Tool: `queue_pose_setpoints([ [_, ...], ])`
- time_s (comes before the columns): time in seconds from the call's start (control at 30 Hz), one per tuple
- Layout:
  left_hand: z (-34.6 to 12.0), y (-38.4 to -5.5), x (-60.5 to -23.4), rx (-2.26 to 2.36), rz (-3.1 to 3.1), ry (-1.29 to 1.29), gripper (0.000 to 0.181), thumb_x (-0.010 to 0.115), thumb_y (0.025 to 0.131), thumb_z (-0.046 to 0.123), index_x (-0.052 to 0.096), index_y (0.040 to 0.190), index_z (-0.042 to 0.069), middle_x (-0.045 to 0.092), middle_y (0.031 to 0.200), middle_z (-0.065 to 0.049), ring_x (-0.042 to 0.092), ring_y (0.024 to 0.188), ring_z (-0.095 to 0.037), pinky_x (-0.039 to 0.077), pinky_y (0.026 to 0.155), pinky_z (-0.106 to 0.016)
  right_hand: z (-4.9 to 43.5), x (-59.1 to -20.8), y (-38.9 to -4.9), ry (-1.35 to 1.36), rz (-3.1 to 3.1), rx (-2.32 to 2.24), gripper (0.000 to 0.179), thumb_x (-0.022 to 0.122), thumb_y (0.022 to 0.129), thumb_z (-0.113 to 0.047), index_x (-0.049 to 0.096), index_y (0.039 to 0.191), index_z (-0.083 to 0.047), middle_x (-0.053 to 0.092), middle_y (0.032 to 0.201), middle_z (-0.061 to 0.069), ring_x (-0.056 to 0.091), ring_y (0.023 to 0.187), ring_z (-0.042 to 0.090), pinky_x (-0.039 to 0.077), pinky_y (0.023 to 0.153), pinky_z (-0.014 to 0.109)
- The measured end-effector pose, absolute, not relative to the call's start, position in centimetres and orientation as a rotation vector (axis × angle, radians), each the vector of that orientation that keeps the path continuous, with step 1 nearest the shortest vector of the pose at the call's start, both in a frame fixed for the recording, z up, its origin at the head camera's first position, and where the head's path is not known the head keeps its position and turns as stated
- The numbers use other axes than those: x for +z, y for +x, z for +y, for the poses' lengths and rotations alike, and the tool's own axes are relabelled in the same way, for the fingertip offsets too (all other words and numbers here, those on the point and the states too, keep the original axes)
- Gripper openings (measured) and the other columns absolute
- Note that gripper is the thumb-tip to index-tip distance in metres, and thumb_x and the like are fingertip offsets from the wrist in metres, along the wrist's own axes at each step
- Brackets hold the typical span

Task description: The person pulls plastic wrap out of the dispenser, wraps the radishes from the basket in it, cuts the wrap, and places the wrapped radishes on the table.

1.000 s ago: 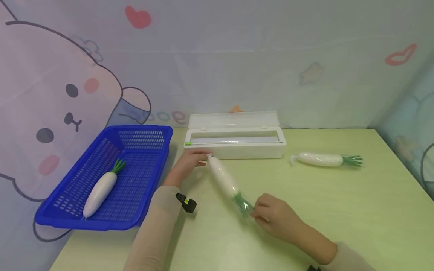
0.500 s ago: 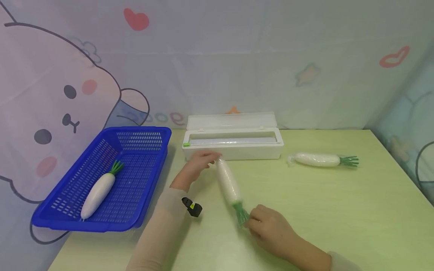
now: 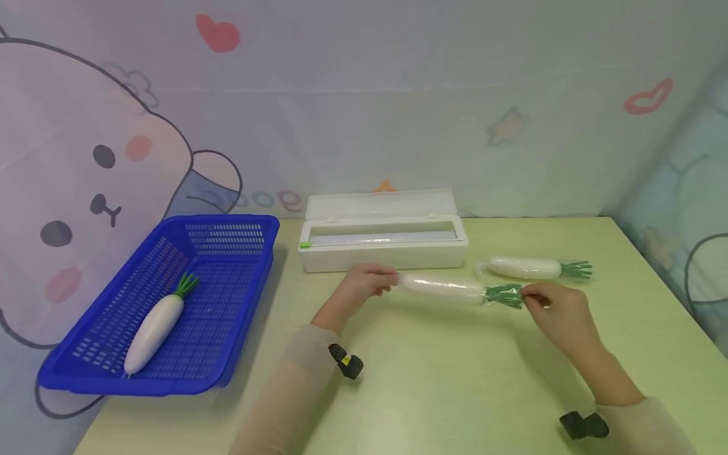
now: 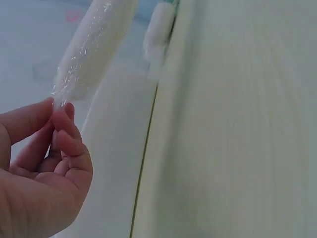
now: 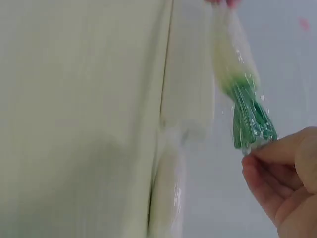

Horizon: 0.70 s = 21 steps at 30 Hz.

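Two hands hold one wrapped radish [image 3: 440,287] between them, and it hangs almost level above the table [image 3: 426,385], in front of the white box [image 3: 381,256] with its raised lid [image 3: 381,203]. The left hand [image 3: 358,287] pinches the gathered film at the root end between thumb and fingers; the right hand [image 3: 563,316] pinches the film just past the green leaves [image 5: 250,119], also with thumb and fingers. Neither palm goes around the body of the radish, so the weight seems to depend on two small bits of clear film [image 5: 251,146].

From this I see the main danger: if one pinch becomes loose, or the smooth plastic slides, that end could fall to the table. If the hands pull apart too strongly, the film could stretch or tear, most probably where it is gathered thin. If an end is let go before it is twisted tight, the wrapping may open again there.

A second wrapped radish [image 3: 523,268] lies just behind the leafy end, near the right hand; a careless swing might push it, and it could roll. The blue basket [image 3: 193,384], with a bare radish [image 3: 152,332] inside, is well apart at the left, so I judge a collision there less likely.
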State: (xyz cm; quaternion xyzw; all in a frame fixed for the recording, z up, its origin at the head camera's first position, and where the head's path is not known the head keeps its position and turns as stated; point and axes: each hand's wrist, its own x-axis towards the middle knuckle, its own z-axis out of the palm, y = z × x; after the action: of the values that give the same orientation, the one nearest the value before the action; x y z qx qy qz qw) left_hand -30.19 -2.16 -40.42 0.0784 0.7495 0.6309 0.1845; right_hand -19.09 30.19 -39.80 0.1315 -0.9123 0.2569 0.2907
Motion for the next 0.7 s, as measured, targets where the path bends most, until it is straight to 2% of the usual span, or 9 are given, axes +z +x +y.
queue_pose_setpoints([
  [0.17,4.0,-29.3,-41.1,1.816,1.987,0.199,0.021,0.068,0.087,0.002,0.069,0.104,-0.009,0.071,0.095,-0.018,0.067,0.074,-0.013,0.057,0.077,-0.031,36.1,-40.2,-20.1,0.105,-2.627,0.756,0.011,0.065,0.087,0.001,0.071,0.096,0.004,0.070,0.088,0.021,0.065,0.079,0.039,0.048,0.057,0.020],
  [0.3,8.9,-28.7,-41.7,1.847,1.933,0.116,0.015,0.068,0.085,-0.004,0.069,0.097,-0.011,0.071,0.089,-0.021,0.070,0.071,-0.019,0.058,0.071,-0.029,39.9,-41.0,-20.3,-0.039,-2.681,0.754,0.014,0.062,0.089,-0.003,0.065,0.100,0.006,0.069,0.092,0.025,0.064,0.084,0.043,0.043,0.056,0.017],
  [0.5,14.3,-28.4,-42.5,1.898,1.942,0.022,0.009,0.068,0.082,-0.010,0.070,0.090,-0.012,0.071,0.083,-0.022,0.072,0.073,-0.026,0.058,0.065,-0.027,43.6,-42.4,-20.5,-0.228,-2.719,0.744,0.021,0.058,0.090,-0.005,0.063,0.103,0.011,0.066,0.096,0.031,0.061,0.088,0.047,0.050,0.065,0.039],
  [0.7,16.8,-28.9,-42.6,1.946,2.013,-0.040,0.008,0.068,0.079,-0.012,0.071,0.087,-0.012,0.071,0.082,-0.021,0.072,0.071,-0.026,0.057,0.063,-0.024,45.1,-43.3,-20.9,-0.338,-2.712,0.827,0.024,0.058,0.090,-0.006,0.065,0.104,0.012,0.066,0.094,0.031,0.063,0.080,0.039,0.049,0.063,0.031],
])
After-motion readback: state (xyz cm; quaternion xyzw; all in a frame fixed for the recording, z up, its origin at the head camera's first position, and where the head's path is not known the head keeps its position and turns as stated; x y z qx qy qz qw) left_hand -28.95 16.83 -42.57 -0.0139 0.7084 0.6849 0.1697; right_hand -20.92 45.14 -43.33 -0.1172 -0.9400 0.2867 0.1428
